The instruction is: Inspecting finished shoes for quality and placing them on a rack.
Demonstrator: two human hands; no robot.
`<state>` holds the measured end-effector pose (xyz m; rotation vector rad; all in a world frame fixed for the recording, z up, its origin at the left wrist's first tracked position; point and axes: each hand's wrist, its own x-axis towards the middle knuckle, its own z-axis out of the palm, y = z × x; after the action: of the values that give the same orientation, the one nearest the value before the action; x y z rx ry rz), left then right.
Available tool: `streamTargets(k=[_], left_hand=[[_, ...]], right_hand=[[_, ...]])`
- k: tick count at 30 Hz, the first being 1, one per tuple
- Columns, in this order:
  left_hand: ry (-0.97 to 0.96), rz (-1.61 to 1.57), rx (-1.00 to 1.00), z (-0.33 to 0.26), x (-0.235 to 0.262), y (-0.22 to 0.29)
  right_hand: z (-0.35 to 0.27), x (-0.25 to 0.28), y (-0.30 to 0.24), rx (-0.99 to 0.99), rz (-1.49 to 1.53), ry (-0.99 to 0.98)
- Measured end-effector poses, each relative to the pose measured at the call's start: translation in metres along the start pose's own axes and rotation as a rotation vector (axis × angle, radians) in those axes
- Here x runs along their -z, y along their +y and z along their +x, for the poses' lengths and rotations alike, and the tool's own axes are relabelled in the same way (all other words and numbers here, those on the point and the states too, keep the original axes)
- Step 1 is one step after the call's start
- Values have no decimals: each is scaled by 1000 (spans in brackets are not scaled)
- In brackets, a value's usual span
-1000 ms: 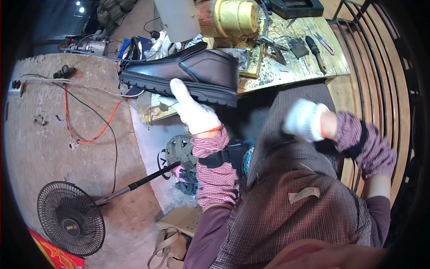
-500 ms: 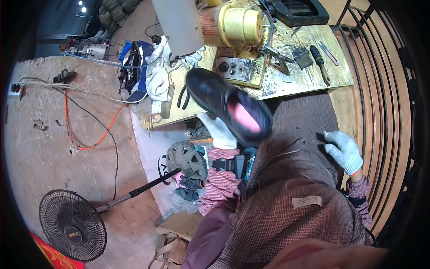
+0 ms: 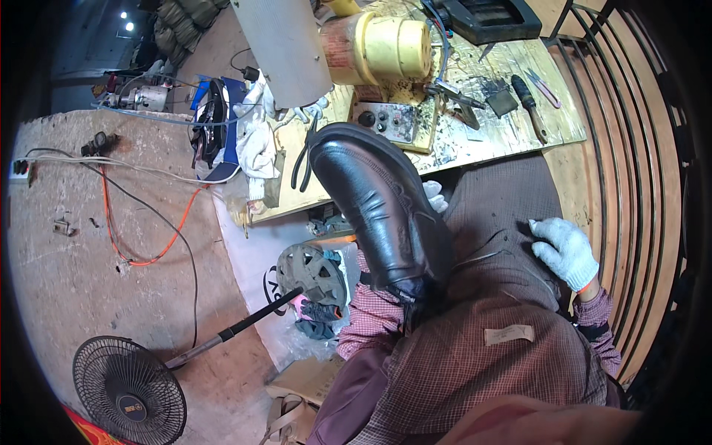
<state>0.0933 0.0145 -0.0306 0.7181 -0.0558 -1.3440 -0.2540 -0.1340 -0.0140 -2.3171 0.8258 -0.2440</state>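
Observation:
A black leather shoe (image 3: 374, 211) is held up in front of me, tilted so that its side and upper face me, toe toward the table. My left hand (image 3: 435, 196), in a white glove, grips it from behind; only some fingertips show past the sole's edge, the rest being hidden by the shoe. My right hand (image 3: 567, 254), also gloved in white, lies on the brown checked apron (image 3: 475, 356) over my lap. Its fingers are loosely bent, thumb apart, with nothing in them.
The wooden worktable (image 3: 489, 137) bears a control box (image 3: 386, 121), a yellow machine (image 3: 397, 48), a black-handled brush (image 3: 525, 100), tweezers (image 3: 545, 89) and black pliers (image 3: 302, 159). A fan (image 3: 130, 389) stands at lower left; a metal rack (image 3: 630, 148) runs along my right.
My left hand has turned the shoe over sideways: its opening and pink lining faced me before, now its side and upper do. The right hand stays on my lap.

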Motion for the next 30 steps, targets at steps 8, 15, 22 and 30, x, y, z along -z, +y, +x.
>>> streamTargets(k=[8, 15, 22, 30], left_hand=[[289, 176, -181, 29, 45, -3], [190, 324, -111, 22, -37, -69], [-484, 636, -28, 70, -130, -75], [-643, 649, 252, 82, -110, -80]], right_hand=[[13, 3, -19, 101, -78, 93], [37, 41, -56, 541, -29, -152], [9, 137, -26, 636, -416, 348], [118, 321, 100, -362, -587, 544]])
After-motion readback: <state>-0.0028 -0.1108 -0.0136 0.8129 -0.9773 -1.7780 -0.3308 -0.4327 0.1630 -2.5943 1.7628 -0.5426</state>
